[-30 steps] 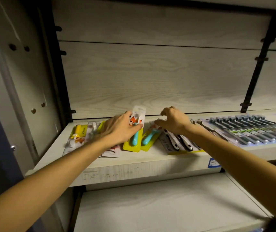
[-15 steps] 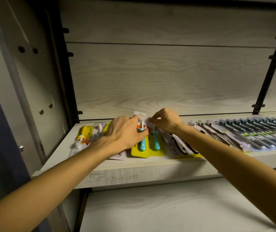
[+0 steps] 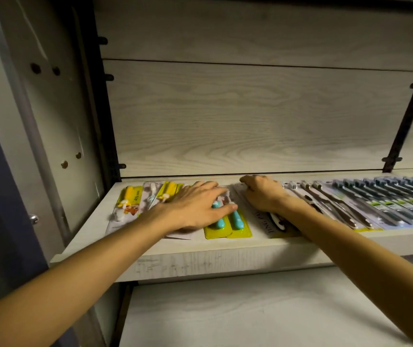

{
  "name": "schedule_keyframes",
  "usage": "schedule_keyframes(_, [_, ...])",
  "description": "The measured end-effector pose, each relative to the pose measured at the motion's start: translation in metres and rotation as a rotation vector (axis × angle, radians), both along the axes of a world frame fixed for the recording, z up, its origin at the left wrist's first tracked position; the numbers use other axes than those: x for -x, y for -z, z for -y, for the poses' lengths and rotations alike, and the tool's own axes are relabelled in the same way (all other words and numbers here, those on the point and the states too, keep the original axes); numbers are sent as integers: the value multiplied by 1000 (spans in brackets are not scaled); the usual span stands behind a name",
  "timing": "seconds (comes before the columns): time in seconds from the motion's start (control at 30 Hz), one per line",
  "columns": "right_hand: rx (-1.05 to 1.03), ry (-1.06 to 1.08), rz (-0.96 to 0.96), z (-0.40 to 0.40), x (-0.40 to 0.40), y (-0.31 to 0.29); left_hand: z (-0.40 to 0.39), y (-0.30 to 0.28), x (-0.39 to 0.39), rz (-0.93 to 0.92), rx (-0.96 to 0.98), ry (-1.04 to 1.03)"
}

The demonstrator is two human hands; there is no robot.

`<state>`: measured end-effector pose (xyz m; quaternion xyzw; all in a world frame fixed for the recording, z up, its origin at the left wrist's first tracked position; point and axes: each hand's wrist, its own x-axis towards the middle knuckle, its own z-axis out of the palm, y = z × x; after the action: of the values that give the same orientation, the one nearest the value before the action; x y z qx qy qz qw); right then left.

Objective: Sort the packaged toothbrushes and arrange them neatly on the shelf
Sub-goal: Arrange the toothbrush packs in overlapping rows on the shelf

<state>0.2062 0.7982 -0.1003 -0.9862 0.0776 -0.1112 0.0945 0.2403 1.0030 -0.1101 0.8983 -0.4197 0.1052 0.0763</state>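
Packaged toothbrushes lie in a row on the pale wooden shelf (image 3: pixel 200 261). Two yellow packs with teal brushes (image 3: pixel 228 225) lie side by side near the shelf's front. My left hand (image 3: pixel 195 209) lies flat over their upper part, fingers straight. My right hand (image 3: pixel 263 194) rests on the white pack with black-and-white brushes (image 3: pixel 273 224) just to the right, fingers bent down at the pack's far end. Yellow children's packs (image 3: pixel 130 201) lie to the left. Dark brush packs (image 3: pixel 345 209) and grey-blue packs (image 3: pixel 400 204) fill the right side.
The shelf's wooden back wall (image 3: pixel 250 116) rises right behind the packs. A side panel (image 3: pixel 57 121) with holes closes the left. A black bracket rail (image 3: pixel 408 96) runs down at the right. A lower shelf (image 3: pixel 250 314) lies beneath.
Both teal packs, held up and tilted a second ago, now lie flat side by side. My left hand has flattened onto them. My right hand has shifted right onto the white pack.
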Motion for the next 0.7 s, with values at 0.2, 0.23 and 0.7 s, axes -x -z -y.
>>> schedule_keyframes(0.2, [-140,79,93,11,2,4,9,-4,-5,-59,-12,12])
schedule_keyframes(0.23, [-130,93,104,12,3,5,10,-4,-6,-58,-10,15])
schedule_keyframes(0.7, [128,78,190,-14,16,-4,-40,-18,-21,67,95,-179])
